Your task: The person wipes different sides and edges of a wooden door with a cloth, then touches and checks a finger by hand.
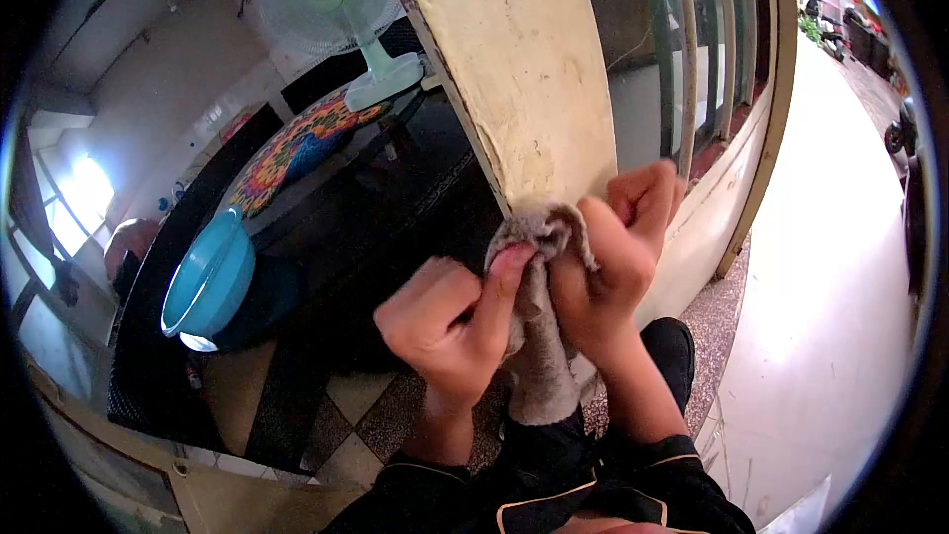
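A greyish-brown cloth [546, 376] is bunched at its top between both hands and hangs down in front of the dark clothing. My left hand [450, 321] grips its upper left side, the thumb pressed on the fabric and the other fingers curled. On the right side, my right hand [615, 262] is closed around another part of the cloth, fingers folded. The hands are close together, with cloth between them, near the lower end of a cream-coloured wall edge [524, 69].
A dark table [395, 198] at the left bears a blue basin [210, 277], a colourful patterned mat [297, 150] and a fan [381, 69]. A barred window [687, 49] is at the upper right. Part of a person [133, 237] shows at the far left.
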Demonstrator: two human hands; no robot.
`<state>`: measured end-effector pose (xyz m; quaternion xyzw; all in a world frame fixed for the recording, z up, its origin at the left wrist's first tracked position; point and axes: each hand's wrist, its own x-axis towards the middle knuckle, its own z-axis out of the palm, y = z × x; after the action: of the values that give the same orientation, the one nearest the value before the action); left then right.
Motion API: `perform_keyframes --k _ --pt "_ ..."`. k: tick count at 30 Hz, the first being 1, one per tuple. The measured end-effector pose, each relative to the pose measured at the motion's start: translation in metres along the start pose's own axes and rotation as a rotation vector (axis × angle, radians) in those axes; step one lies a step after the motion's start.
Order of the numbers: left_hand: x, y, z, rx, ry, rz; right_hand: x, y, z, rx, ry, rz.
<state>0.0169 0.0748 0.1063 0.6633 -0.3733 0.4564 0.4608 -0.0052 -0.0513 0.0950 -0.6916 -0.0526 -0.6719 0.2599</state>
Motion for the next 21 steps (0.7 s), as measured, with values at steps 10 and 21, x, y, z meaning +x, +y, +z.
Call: perform_keyframes --k 10,21 --pt "-0.008 -0.003 0.001 0.122 -0.059 0.023 -0.008 0.001 0.000 -0.044 -0.004 0.022" --pt "-0.003 -0.001 0.016 -0.099 -0.039 0.056 0.002 0.009 -0.001 0.005 -0.008 0.073"
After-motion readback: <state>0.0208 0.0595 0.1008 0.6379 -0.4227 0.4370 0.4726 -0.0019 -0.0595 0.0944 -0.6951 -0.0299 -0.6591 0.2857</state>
